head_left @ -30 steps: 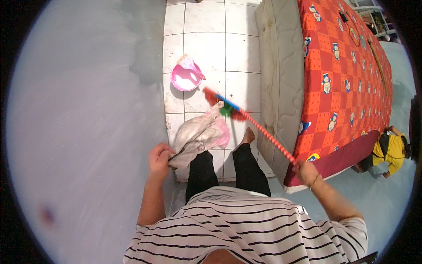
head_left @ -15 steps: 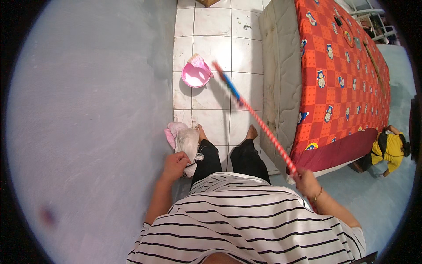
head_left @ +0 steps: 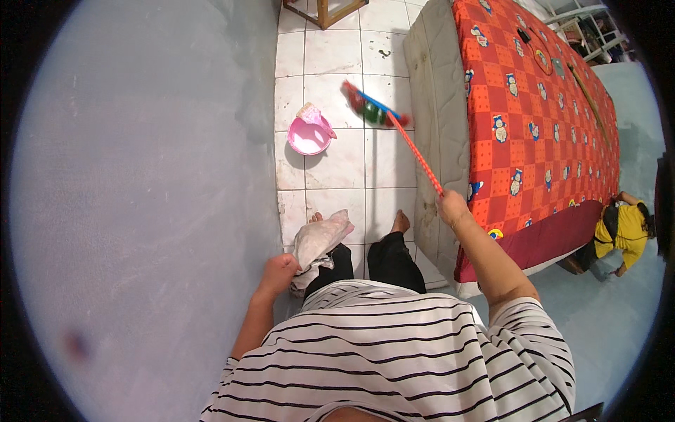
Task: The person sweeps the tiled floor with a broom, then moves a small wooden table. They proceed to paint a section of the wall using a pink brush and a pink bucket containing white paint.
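At twelve o'clock stands a wooden frame [head_left: 323, 14], with a pink bucket [head_left: 293, 133] bearing a brush [head_left: 313, 117] at eleven and a blue-grey wall [head_left: 140, 197] at nine. A bed [head_left: 441, 133] with a red checked cover [head_left: 532, 158], a stick [head_left: 589, 103] on it, fills two o'clock; a person in yellow [head_left: 622, 228] is at three.

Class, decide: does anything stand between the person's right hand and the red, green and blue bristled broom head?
Nothing visible does: the right hand grips the broom's slim red handle, whose length shows unbroken to the broom head.
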`<action>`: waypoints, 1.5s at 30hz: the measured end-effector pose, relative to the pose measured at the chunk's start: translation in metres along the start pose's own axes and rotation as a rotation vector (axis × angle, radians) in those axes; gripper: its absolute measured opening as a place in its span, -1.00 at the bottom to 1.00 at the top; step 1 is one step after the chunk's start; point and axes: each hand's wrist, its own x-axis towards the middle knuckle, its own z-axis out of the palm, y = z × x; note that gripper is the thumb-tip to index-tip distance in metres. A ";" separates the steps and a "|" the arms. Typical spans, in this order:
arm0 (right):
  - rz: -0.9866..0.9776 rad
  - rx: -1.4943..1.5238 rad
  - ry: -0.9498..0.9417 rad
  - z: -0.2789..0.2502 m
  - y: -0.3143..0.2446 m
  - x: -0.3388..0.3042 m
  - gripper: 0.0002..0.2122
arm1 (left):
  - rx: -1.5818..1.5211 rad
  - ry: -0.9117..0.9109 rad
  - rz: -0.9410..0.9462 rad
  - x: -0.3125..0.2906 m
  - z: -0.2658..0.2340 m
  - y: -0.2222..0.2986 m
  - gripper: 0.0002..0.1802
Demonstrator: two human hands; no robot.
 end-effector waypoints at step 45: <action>-0.149 0.037 -0.291 -0.014 -0.007 0.013 -0.77 | -0.031 0.194 -0.100 0.012 0.017 -0.053 -0.76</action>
